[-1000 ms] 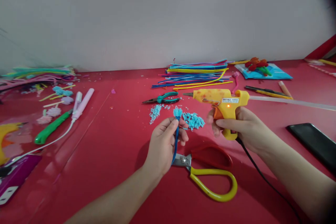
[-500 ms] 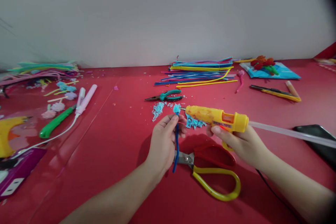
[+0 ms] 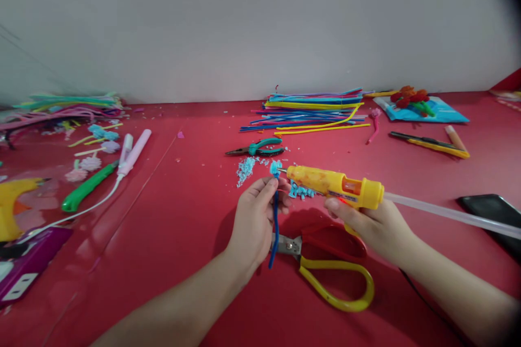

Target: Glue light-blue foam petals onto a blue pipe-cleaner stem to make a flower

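Pinched in my left hand (image 3: pixel 254 217) is a dark blue pipe cleaner (image 3: pixel 275 222), held upright with its lower end bent. A small light-blue fuzzy flower head (image 3: pixel 275 167) tops it. My right hand (image 3: pixel 374 225) grips a yellow hot glue gun (image 3: pixel 325 180), a long clear glue stick (image 3: pixel 443 213) sticking out of its back. The gun's metal nozzle points left, at the flower head; I cannot tell whether they touch. Cut light-blue pieces (image 3: pixel 302 190) lie beneath the gun. Scissors (image 3: pixel 337 282) with red and yellow handles rest below my hands.
Teal-handled pliers (image 3: pixel 260 149) lie beyond my hands, in front of a pipe cleaner bundle (image 3: pixel 313 108). On the left are a pink styling iron (image 3: pixel 136 152), a green-handled tool (image 3: pixel 89 187) and a purple power strip (image 3: pixel 35 263). A black phone (image 3: pixel 492 219) and a utility knife (image 3: pixel 431 143) lie right.
The glue gun has shifted slightly left and down, bringing its nozzle lower beside the flower head. My left hand keeps the same hold; the view has moved very little.
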`<state>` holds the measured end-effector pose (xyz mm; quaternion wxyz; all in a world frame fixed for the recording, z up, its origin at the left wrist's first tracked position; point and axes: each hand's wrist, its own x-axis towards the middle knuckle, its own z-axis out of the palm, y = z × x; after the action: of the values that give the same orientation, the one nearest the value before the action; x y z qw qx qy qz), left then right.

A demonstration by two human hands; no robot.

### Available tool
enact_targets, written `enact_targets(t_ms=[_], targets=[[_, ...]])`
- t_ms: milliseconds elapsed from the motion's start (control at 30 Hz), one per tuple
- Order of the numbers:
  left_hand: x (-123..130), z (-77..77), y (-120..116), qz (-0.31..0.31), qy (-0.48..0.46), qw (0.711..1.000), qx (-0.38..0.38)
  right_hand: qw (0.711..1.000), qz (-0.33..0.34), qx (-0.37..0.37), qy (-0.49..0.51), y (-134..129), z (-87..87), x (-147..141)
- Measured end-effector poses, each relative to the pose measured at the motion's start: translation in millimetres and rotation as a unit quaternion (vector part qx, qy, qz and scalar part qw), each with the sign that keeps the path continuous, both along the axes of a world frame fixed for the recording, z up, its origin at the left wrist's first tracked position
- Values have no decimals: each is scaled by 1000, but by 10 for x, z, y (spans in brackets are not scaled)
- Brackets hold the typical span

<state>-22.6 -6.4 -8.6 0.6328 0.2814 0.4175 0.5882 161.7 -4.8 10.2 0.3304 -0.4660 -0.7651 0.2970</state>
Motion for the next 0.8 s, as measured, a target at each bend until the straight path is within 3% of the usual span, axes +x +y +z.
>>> enact_targets(t_ms=[400,800], targets=[[7,-15,10,1,-10,1000,6,999,-22,-36,-14,-21,31,-18],[-1,6,0,3,-12,1000,4,999,-17,-20,-23,-8,14,-15]])
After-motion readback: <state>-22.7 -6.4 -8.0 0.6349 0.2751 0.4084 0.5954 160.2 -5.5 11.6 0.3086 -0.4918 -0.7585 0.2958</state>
